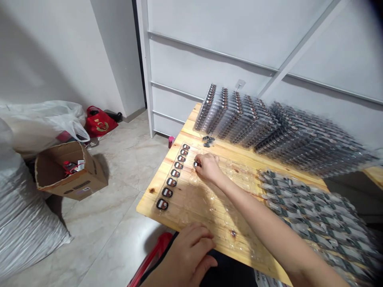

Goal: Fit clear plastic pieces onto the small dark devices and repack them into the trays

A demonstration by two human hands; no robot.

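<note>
Left hand (191,252): curled | right hand (208,166): pinching dark tag (196,164) | long axis: left-right

Looks like a small workshop, judging by rows of filled plastic trays (239,121) on a wooden table (152,199), plus a cardboard box (95,181) and bulging sack (25,227) on the tiled floor (119,179).

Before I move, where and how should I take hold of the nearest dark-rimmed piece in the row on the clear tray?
Probably pinch the dark-rimmed piece by its opposite edges across the row, coming from above. It lies flat in the clear tray, and the neighbouring piece sits just beyond its far end, so the edges facing across the row look freer.
</note>
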